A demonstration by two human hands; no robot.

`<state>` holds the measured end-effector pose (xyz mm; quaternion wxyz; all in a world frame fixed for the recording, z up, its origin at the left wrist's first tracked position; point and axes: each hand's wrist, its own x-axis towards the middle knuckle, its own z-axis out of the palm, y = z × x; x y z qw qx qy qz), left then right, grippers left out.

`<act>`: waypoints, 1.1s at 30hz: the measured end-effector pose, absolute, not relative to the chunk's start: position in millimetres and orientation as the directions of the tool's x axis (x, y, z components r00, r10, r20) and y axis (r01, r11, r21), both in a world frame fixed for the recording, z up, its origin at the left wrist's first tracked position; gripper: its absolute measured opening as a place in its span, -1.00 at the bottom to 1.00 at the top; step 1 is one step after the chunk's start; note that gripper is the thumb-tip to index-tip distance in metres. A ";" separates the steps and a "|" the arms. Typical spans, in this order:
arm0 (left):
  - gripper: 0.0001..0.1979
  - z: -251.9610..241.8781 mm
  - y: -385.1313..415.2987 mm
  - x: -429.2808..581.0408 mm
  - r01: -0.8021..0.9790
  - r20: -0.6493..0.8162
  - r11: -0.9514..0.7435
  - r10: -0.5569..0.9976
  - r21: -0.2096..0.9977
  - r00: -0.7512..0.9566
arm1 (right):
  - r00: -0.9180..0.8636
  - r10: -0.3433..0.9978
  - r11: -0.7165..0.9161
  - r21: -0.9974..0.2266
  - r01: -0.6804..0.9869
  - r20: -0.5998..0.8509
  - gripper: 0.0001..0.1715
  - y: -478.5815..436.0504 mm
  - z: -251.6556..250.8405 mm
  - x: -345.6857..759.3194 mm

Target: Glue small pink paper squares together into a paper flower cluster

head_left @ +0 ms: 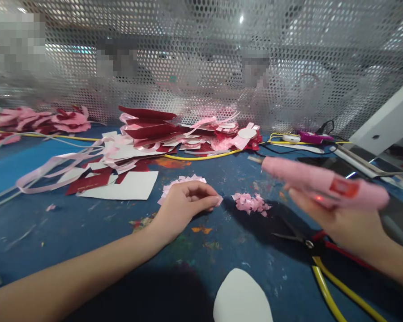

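Observation:
My left hand (184,201) pinches a small pink ribbon piece (219,200) between thumb and fingertips, low over the blue table. Partly hidden behind that hand lies a pale pink frilled piece (191,179). In my right hand (342,223) is a pink glue gun (298,174), held above the table with its nozzle pointing left and a red light lit. Between the two hands sits a small heap of pink ribbon bits (250,203). Pliers (325,277) with yellow and red handles lie beneath my right hand. A white petal-shaped piece (242,297) rests at the near edge.
Red and white paper scraps with pink ribbon (121,183) pile up at the back left. Pink petal shapes (53,120) lie farther left. A yellow cable (204,157) crosses the back. A perforated metal screen (201,67) closes off the far side; a purple power strip (315,136) stands back right.

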<state>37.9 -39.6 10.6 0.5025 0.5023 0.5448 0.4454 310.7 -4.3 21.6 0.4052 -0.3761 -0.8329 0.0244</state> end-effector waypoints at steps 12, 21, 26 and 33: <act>-0.82 12.0 -43.1 40.5 0.031 -0.014 0.012 0.999 0.999 0.050 | -0.660 0.331 0.926 -0.100 0.363 0.674 -0.68 -20.5 -10.1 296.9; -0.67 7.6 -42.9 40.1 0.008 0.016 -0.017 0.997 1.000 0.080 | -0.659 0.306 0.938 -0.099 0.333 0.687 -0.71 -22.1 -5.5 295.2; -0.65 9.0 -44.1 39.7 0.016 0.020 -0.022 0.996 1.000 0.092 | -0.662 0.298 0.947 -0.124 0.297 0.687 -0.70 -21.5 -10.0 297.7; -0.66 9.9 -44.3 39.7 0.022 0.011 -0.014 0.991 1.000 0.130 | -0.660 0.273 0.947 -0.074 0.314 0.700 -0.69 -23.2 -2.7 293.3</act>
